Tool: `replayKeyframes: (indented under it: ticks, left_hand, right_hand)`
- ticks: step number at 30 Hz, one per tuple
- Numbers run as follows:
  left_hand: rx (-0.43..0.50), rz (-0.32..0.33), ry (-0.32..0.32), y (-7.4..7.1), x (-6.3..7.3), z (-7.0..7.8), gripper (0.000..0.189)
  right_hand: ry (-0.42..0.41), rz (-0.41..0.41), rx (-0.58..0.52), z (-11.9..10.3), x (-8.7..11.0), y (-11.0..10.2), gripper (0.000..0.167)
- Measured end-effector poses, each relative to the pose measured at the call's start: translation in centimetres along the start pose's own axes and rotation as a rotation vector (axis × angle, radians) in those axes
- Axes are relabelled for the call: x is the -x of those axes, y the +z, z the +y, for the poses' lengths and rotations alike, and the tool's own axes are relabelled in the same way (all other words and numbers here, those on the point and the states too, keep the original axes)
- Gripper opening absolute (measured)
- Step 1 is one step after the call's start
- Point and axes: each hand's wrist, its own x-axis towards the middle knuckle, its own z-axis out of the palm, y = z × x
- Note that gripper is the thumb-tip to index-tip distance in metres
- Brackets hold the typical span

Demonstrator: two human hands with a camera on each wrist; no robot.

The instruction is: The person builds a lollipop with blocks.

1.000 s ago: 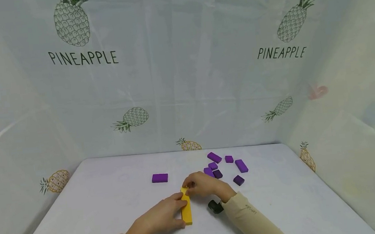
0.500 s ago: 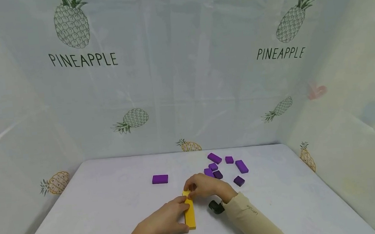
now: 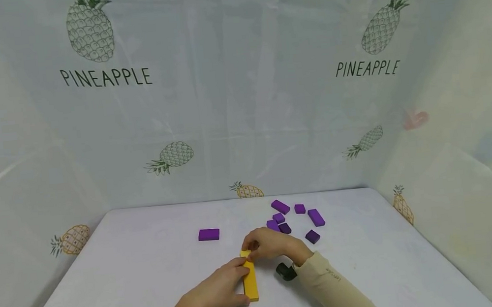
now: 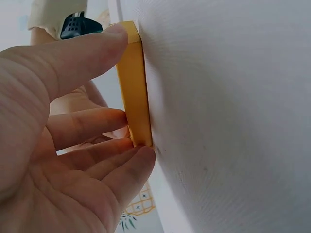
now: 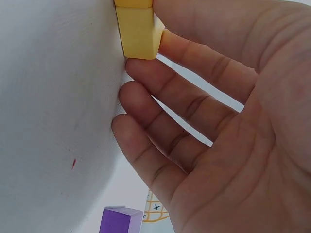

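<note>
A long yellow block [image 3: 251, 285] lies on the white table with its length pointing away from me. My left hand [image 3: 216, 290] holds it from the left, thumb at the near end and fingers toward the far end. At that far end a shorter yellow block [image 5: 137, 31] touches another yellow block along a thin seam. My right hand [image 3: 272, 244] pinches this shorter block between thumb and index finger, its other fingers resting near the tabletop. From the head view, fingers partly cover the seam.
Several purple blocks [image 3: 316, 217] of different sizes lie scattered at the back right of the table [image 3: 149, 261]. One purple rectangular block [image 3: 209, 234] sits apart, left of centre. A pineapple-print curtain [image 3: 240, 90] hangs behind the table.
Both hands and the yellow blocks have shifted slightly right and nearer to me, mostly in the first half second. The two yellow pieces look more in line now. The purple blocks stay put.
</note>
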Motion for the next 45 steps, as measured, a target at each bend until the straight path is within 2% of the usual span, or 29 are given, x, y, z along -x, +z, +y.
replayKeyframes:
  ticks: [13,22,30,45]
  left_hand:
    - [0.009,-0.01,0.006,0.04,-0.1,-0.26,0.064]
    - [0.034,0.0,0.011,0.14,-0.06,-0.31,0.062]
    - [0.035,0.01,0.034,0.34,-0.15,-0.41,0.063]
    - [0.041,0.022,0.051,0.3,-0.22,-0.55,0.062]
  right_hand:
    - [0.009,0.003,-0.002,0.0,0.49,-0.11,0.013]
    - [-0.023,0.005,-0.012,-0.39,0.76,-0.58,0.013]
    - [0.007,-0.006,-0.036,-0.12,0.79,-0.48,0.014]
    - [0.011,-0.015,-0.054,0.13,0.61,-0.43,0.016]
